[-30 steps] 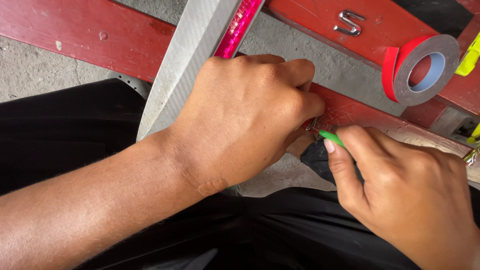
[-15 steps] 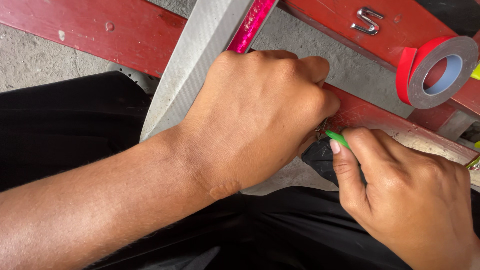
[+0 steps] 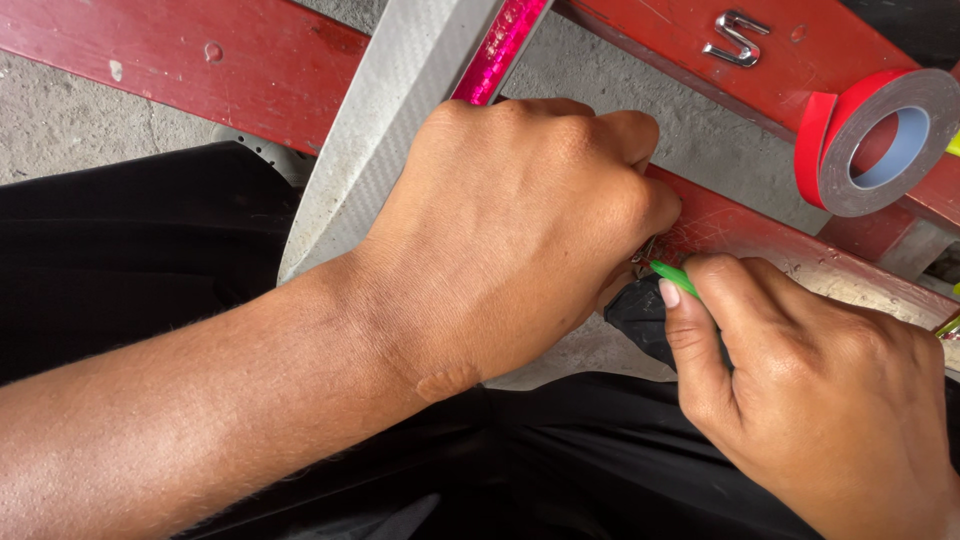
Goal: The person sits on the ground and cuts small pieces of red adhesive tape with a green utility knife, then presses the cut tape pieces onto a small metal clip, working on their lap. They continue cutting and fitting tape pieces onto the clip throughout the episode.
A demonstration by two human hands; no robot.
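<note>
Pinching a thin green wire [image 3: 676, 277] between thumb and forefinger, the right hand [image 3: 810, 400] holds it closed at the tip, right against a small metal fitting half hidden under the left hand [image 3: 520, 240]. That hand is curled into a fist over the lower end of a grey carbon-patterned flat strip [image 3: 390, 130] with a glittery pink strip [image 3: 497, 52] along its edge; what its fingers clamp underneath cannot be seen. Both meet on a scratched red metal rail [image 3: 790, 250]. I judge the wire could slip or kink, since the grip is so near its end and the fist blocks the view. A red-backed grey tape roll [image 3: 880, 140] rests well apart.
</note>
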